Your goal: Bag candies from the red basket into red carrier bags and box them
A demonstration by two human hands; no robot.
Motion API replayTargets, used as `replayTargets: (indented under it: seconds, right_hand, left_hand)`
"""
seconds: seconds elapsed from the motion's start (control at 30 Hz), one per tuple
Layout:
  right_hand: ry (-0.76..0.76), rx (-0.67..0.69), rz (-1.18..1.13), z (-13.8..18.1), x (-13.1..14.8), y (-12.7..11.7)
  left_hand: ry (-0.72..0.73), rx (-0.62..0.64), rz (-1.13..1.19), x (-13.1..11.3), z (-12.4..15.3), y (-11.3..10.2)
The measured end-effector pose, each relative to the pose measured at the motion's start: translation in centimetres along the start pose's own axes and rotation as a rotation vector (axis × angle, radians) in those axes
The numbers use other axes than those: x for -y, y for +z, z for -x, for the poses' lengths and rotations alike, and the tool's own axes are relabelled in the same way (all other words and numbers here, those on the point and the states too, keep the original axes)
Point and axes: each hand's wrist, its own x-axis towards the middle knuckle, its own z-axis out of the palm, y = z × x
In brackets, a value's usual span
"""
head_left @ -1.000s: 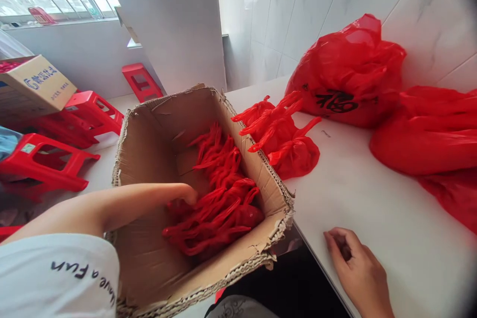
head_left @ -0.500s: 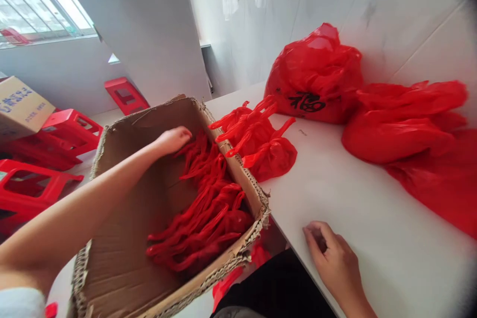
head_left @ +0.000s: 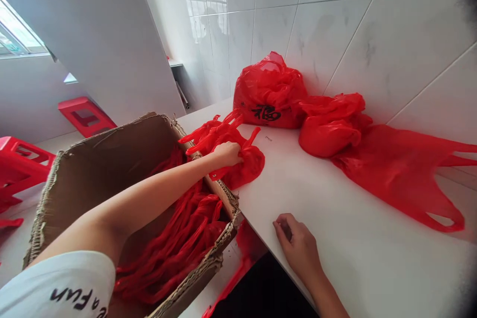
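My left hand [head_left: 225, 153] reaches over the cardboard box [head_left: 93, 164] and closes on a small tied red plastic bag [head_left: 244, 159] lying on the white table [head_left: 335, 238] beside the box. Inside the box lies a heap of red plastic bags [head_left: 179, 238] with their handles showing. My right hand [head_left: 298, 243] rests near the table's front edge, fingers curled under; nothing is visible in it.
A full red bag with a black character [head_left: 270, 92] stands against the tiled wall. Another stuffed red bag [head_left: 330, 121] and a flat red bag [head_left: 402, 169] lie to its right. Red plastic stools [head_left: 84, 114] stand on the floor at the left.
My left hand has come out of the box and moved right onto the small red bag on the table. The right hand has stayed in place. The view has swung to the right.
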Motion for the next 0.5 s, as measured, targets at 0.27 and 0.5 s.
replayTargets:
  seconds: [0.27,0.5]
  right_hand:
    - [-0.039,0.001,0.037,0.1,0.3,-0.5]
    - [-0.118,-0.035,0.095,0.0,-0.3,-0.2]
  left_hand:
    - [-0.074,0.107,0.804,6.2,10.1,-8.6]
    - [-0.588,0.120,0.865,16.3,18.3,-9.7]
